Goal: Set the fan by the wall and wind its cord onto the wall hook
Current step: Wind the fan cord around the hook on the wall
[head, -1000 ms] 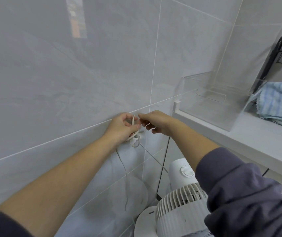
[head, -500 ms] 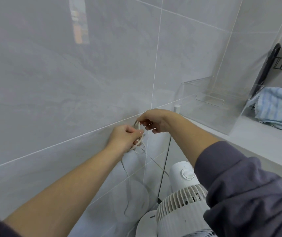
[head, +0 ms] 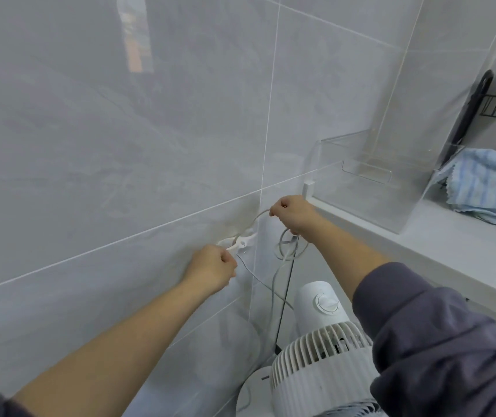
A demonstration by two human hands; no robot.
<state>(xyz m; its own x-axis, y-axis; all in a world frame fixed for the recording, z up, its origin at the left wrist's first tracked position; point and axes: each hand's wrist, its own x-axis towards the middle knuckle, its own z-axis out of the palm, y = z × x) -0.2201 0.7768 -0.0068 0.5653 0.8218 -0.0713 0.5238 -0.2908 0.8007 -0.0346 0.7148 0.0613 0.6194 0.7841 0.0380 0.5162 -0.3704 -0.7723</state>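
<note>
Hands (head: 292, 215) apart now; cord (head: 255, 219) strung between, seemingly over hook (head: 242, 240).

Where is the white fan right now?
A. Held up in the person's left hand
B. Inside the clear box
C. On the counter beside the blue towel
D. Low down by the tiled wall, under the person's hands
D: the fan stands low beside the wall, below both the left hand and the right hand, which hold only the cord.
</note>
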